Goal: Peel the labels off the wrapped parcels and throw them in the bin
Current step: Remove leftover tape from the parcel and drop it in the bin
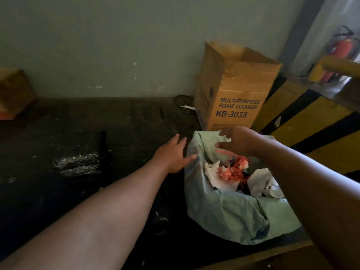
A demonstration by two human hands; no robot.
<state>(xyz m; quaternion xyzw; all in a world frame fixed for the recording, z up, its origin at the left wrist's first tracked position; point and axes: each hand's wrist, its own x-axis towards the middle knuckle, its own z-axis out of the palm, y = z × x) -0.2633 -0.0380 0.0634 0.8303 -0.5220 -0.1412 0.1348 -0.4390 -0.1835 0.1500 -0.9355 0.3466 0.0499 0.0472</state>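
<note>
A bin lined with a pale green plastic bag stands at the lower right. Crumpled white paper and red shreds lie inside it. My right hand hovers over the bag's far rim with its fingers spread and holds nothing that I can see. My left hand reaches out flat, its thumb touching the bag's left edge. A dark parcel in shiny plastic wrap lies on the dark surface to the left, apart from both hands.
An open cardboard box marked "Multi-purpose foam cleaner" stands against the wall behind the bin. A yellow-and-black striped barrier rises on the right, with a red fire extinguisher beyond. Another brown box sits at the far left.
</note>
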